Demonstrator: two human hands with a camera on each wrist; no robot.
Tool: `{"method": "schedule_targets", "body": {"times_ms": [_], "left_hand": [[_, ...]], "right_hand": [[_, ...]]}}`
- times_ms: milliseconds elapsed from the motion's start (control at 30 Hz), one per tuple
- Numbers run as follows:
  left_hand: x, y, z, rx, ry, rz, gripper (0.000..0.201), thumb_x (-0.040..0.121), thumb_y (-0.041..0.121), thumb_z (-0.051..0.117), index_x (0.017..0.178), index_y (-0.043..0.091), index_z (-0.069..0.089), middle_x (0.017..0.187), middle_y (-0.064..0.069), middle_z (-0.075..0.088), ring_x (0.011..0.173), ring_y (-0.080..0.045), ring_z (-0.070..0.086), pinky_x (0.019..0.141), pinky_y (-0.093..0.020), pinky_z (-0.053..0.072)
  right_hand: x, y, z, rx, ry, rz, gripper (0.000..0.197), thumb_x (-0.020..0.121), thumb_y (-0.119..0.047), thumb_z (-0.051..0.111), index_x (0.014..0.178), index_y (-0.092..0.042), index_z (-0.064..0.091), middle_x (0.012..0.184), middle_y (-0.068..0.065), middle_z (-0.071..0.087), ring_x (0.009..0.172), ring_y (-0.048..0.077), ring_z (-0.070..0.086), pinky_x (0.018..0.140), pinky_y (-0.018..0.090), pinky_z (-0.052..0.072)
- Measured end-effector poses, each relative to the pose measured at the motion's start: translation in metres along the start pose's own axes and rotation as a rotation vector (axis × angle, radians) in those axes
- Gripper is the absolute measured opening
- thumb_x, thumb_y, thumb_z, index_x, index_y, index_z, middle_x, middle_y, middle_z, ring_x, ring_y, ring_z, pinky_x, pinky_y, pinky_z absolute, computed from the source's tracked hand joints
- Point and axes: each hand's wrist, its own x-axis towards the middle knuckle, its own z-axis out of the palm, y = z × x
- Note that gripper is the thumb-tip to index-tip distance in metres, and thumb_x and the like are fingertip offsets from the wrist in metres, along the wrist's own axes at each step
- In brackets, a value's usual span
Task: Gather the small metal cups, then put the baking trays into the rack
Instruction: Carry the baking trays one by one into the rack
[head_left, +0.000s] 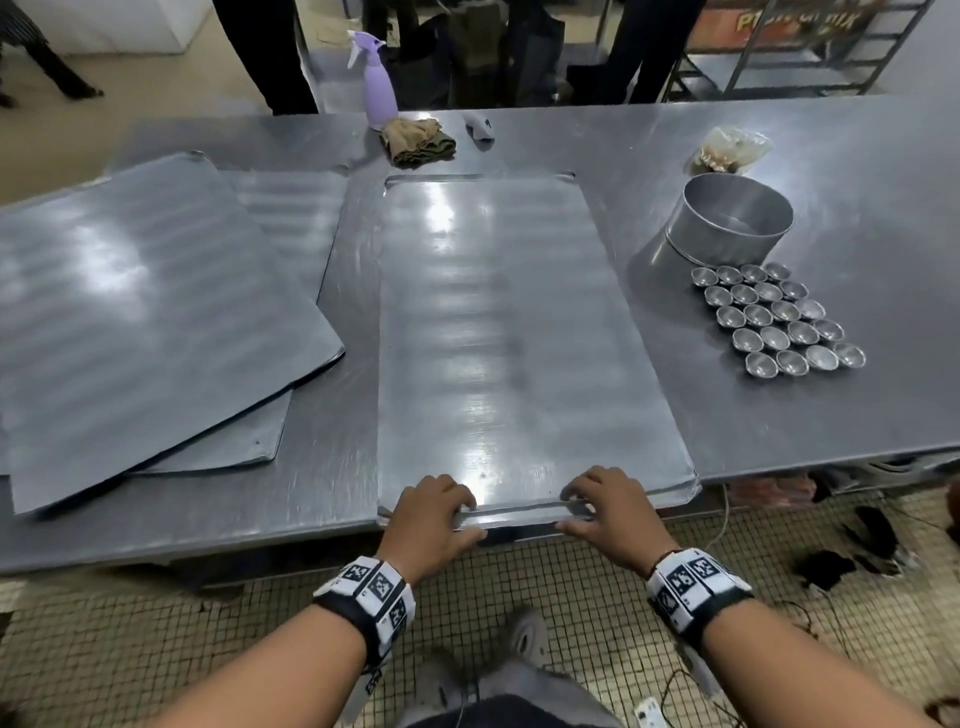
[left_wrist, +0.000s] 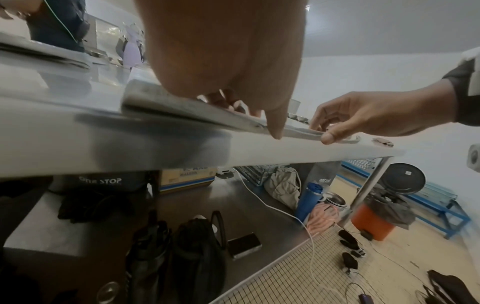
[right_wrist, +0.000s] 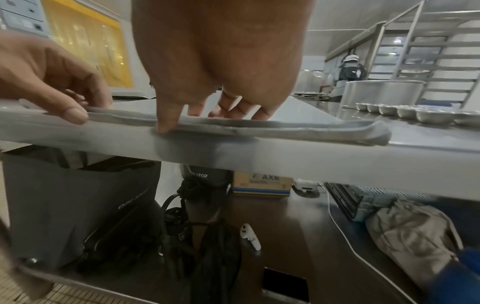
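The baking tray (head_left: 509, 332) lies flat on the steel table (head_left: 779, 405), long way pointing away from the person. Its near edge sits right at the table's front edge. Both hands hold that near edge. The left hand (head_left: 434, 512) has its fingers curled over the top of the rim and its thumb (left_wrist: 275, 127) pressed against the front of it. The right hand (head_left: 608, 506) does the same, fingers on top, thumb (right_wrist: 165, 125) at the front. The two hands are near each other, close to the middle of the edge.

To the left lie two more baking trays (head_left: 135, 322), one on top of the other and turned a little askew. That makes three trays in all.

On the right, well apart from the hands, the small metal cups (head_left: 776, 319) stand close together in rows. There are about twenty. Just behind them is one round metal tin (head_left: 727, 218), tipped on its side. At the far edge of the table stand one purple spray bottle (head_left: 376, 83) and one crumpled cloth (head_left: 418, 140).

The head view shows the whole tray and all the cups. The wrist views show the thumbs on the tray's rolled rim (right_wrist: 285, 127), seen from the side. They also show a lower shelf (left_wrist: 233, 205) with bags, a box and a blue bottle (left_wrist: 309, 199), which the head view does not show. The right wrist view shows a tall rack (right_wrist: 428, 51) far behind the table.
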Motion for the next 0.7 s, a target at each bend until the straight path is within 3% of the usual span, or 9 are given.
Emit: {"method": "schedule_targets", "body": {"times_ms": [233, 433, 700], "left_hand": [[-0.023, 0.004, 0.021, 0.007, 0.123, 0.027, 0.023, 0.089, 0.05, 0.066, 0.093, 0.028, 0.069, 0.093, 0.013, 0.06, 0.087, -0.008, 0.049, 0.084, -0.03, 0.043], [-0.035, 0.006, 0.02, -0.037, 0.117, -0.004, 0.024, 0.088, 0.051, 0.067, 0.09, 0.027, 0.067, 0.091, 0.015, 0.058, 0.088, -0.009, 0.05, 0.083, -0.028, 0.045], [-0.043, 0.009, 0.02, -0.055, 0.116, -0.104, 0.025, 0.08, 0.054, 0.073, 0.08, 0.033, 0.059, 0.081, 0.016, 0.055, 0.08, -0.005, 0.052, 0.075, -0.026, 0.047]], "right_hand": [[-0.025, -0.012, 0.013, 0.05, 0.103, 0.12, 0.024, 0.08, -0.056, 0.072, 0.093, -0.037, 0.07, 0.099, -0.02, 0.058, 0.096, 0.006, 0.049, 0.09, 0.033, 0.044], [-0.033, -0.02, 0.009, 0.035, 0.037, 0.089, 0.021, 0.082, -0.054, 0.072, 0.089, -0.034, 0.068, 0.092, -0.019, 0.057, 0.091, 0.006, 0.049, 0.084, 0.029, 0.041], [-0.034, -0.015, 0.011, 0.076, 0.002, 0.014, 0.023, 0.079, -0.054, 0.075, 0.082, -0.032, 0.067, 0.086, -0.015, 0.06, 0.084, 0.002, 0.053, 0.079, 0.029, 0.048]]}}
